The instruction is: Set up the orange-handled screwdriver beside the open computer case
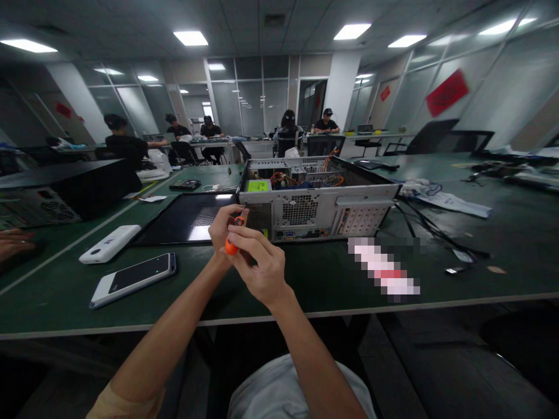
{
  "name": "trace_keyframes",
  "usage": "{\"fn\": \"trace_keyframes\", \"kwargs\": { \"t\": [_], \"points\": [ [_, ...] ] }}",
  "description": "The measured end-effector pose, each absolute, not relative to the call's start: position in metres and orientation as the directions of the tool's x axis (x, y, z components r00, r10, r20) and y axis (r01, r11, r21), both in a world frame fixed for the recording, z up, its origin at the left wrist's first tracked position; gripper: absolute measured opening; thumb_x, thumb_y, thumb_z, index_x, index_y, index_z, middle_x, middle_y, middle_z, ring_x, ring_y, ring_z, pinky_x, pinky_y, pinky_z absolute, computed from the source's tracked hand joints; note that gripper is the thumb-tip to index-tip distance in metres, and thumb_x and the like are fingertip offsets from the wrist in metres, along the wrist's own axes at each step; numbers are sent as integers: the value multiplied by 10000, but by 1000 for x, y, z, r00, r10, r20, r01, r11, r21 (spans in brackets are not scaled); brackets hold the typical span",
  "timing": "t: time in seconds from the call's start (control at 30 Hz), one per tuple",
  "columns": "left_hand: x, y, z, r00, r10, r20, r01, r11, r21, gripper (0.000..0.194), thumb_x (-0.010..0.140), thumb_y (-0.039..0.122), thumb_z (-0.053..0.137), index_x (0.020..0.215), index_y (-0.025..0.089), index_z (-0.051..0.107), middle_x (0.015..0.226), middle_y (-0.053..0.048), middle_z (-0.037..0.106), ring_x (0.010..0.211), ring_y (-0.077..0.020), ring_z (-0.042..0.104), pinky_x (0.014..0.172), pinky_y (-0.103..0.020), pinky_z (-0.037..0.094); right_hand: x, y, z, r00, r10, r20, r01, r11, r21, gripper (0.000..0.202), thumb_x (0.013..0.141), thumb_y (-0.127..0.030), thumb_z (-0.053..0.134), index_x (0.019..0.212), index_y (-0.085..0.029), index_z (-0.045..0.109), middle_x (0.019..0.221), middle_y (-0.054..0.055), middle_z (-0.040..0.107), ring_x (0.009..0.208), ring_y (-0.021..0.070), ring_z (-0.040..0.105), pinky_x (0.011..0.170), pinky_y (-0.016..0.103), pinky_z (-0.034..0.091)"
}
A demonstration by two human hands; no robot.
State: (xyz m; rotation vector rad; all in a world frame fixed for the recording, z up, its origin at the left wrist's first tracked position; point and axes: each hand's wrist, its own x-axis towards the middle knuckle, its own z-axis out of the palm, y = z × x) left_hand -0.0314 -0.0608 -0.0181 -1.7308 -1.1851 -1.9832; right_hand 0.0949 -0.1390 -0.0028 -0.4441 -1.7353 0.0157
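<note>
An open grey computer case lies on its side on the green table, rear panel toward me, with cables and a green label inside. Both my hands meet just in front of its left rear corner. My right hand grips the orange handle of a screwdriver. My left hand holds the upper part of the same screwdriver, whose tip points toward the case's rear edge.
A black side panel lies left of the case. Nearer me lie a white power bank and a smartphone. Black cables trail right. Another black case stands at left. Another person's hand rests at the left edge; several people sit behind.
</note>
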Motion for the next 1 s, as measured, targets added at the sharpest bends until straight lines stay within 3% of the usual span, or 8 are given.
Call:
{"fn": "trace_keyframes", "kwargs": {
  "t": [0.17, 0.3, 0.47, 0.63, 0.73, 0.8, 0.9, 1.0],
  "points": [
    [-26, -67, -15, -278, 340, 898, 631, -641, 438, 157, 910, 384, 723, 937, 232, 698, 840, 15, 725, 530, -67, 546, 510, -221, 414, 105, -138, 4, -261, 296, 919, 331, 922, -202, 252, 1008, -222, 609, 1243, -235, 701, 1264, 68, 677, 1106, 141, 703, 866, 221, 612],
    [-21, -72, -9, -347, 276, 896, 652, -616, 442, 133, 881, 338, 751, 936, 226, 703, 732, 41, 670, 508, -70, 522, 482, -221, 394, 109, -129, 8, -514, 170, 841, 349, 937, 24, 354, 1038, -185, 519, 1378, -230, 606, 1334, 53, 672, 1150, 129, 684, 846, 184, 591],
    [-22, -75, -4, -222, 217, 951, 670, -674, 311, 92, 903, 301, 710, 886, 213, 724, 877, -21, 726, 753, -141, 672, 662, -270, 536, 109, -115, 14, -695, -14, 719, 278, 917, 287, 388, 997, -130, 486, 1342, -254, 612, 1381, 63, 649, 1001, 136, 708, 650, 196, 560],
    [-26, -67, -7, -220, 171, 960, 676, -683, 277, 79, 919, 272, 716, 877, 207, 734, 893, -29, 750, 759, -131, 694, 663, -255, 541, 110, -108, 15, -601, -97, 794, 243, 924, 296, 254, 1011, -413, 581, 1188, -249, 663, 1293, 90, 664, 951, 148, 709, 698, 220, 556],
    [-29, -65, -8, -165, 119, 979, 698, -687, 201, 69, 907, 274, 735, 899, 206, 747, 899, -27, 760, 758, -127, 702, 684, -250, 547, 110, -107, 11, -510, -109, 853, 302, 906, 297, 157, 1021, -307, 592, 1167, -285, 647, 1188, 29, 713, 816, 97, 714, 633, 181, 509],
    [-30, -65, -9, -144, 112, 983, 720, -669, 182, 82, 894, 287, 745, 910, 207, 749, 877, -12, 756, 706, -114, 682, 654, -237, 529, 109, -107, 8, -453, -99, 886, 316, 911, 264, 162, 1040, -328, 572, 1175, -251, 616, 1146, 24, 741, 829, 91, 731, 636, 168, 508],
    [-27, -66, -13, -226, 197, 954, 730, -614, 300, 140, 878, 317, 748, 966, 208, 737, 804, 22, 719, 568, -78, 593, 547, -209, 459, 109, -108, 8, -413, -86, 907, 263, 942, 209, 222, 1067, -355, 516, 1202, -183, 555, 1186, 77, 756, 888, 105, 750, 682, 173, 540],
    [-26, -64, -18, -299, 227, 927, 696, -612, 375, 169, 888, 354, 723, 968, 205, 708, 795, 35, 707, 485, -51, 521, 491, -196, 417, 112, -111, 9, -429, -107, 897, 196, 958, 208, 210, 1063, -237, 463, 1250, -158, 517, 1250, 127, 734, 1035, 133, 738, 771, 195, 571]
  ]
}}
